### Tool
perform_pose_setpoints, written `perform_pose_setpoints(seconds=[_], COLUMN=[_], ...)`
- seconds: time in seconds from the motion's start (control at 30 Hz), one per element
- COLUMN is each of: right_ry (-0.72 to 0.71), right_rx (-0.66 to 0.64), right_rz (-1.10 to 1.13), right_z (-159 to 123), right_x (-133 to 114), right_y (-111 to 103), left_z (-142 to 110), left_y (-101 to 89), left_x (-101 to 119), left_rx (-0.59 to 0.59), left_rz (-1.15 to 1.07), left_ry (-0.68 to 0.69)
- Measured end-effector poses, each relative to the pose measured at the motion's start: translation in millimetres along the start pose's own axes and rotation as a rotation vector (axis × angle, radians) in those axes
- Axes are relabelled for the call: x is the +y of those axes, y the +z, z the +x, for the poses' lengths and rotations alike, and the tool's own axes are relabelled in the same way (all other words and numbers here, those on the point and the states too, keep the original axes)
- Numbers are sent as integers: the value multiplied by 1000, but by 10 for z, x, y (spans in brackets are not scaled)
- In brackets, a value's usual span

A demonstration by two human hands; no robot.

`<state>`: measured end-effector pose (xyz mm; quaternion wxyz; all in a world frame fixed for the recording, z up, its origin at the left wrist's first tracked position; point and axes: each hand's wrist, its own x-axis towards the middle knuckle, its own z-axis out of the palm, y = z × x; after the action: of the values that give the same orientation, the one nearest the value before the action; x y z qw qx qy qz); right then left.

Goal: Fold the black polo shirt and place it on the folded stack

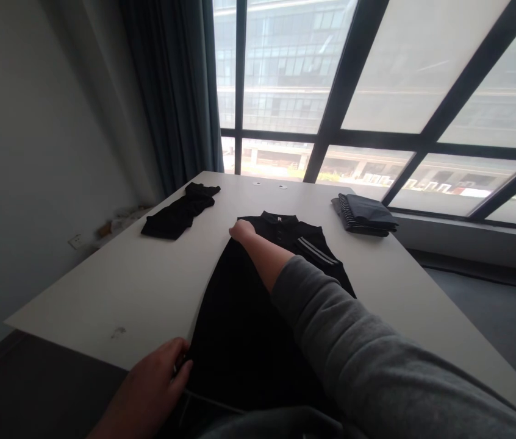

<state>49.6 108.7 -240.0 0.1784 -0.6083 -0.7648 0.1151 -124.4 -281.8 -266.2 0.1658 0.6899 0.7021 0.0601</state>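
Observation:
A black polo shirt lies spread on the white table, its buttoned collar toward the window and its hem toward me. Two pale stripes cross the sleeve on the right. My left hand is closed on the shirt's near left edge, by the hem. Reaching across the shirt, my right hand grips its far left edge near the shoulder; its fingertips are partly hidden. My right forearm, in a grey sleeve, covers part of the shirt's middle and right side.
The white table carries a dark crumpled garment at the far left. A folded stack of dark clothes, one striped, sits at the far right. Behind are a dark curtain and large windows. A wall runs along the left.

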Motion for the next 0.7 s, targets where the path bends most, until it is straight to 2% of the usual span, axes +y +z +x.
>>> perform_pose_setpoints(seconds=[0.13, 0.23, 0.3, 0.43, 0.53, 0.7], right_ry=[62, 99, 128, 172, 153, 114], right_rx=[93, 125, 125, 83, 71, 91], right_rz=[38, 39, 30, 3, -28, -80], right_z=[-203, -419, -586, -894, -1028, -1038], right_x=[384, 757, 1009, 1382, 1476, 1381], right_y=[-331, -511, -549, -423, -261, -116], left_z=[-86, -114, -111, -38, 118, 504], left_y=[-68, -11, 70, 264, 398, 679], left_x=[298, 506, 630, 833, 897, 736], left_rx=[76, 97, 78, -7, -46, 165], left_rz=[74, 111, 145, 226, 216, 251], left_ry=[159, 308, 407, 558, 648, 705])
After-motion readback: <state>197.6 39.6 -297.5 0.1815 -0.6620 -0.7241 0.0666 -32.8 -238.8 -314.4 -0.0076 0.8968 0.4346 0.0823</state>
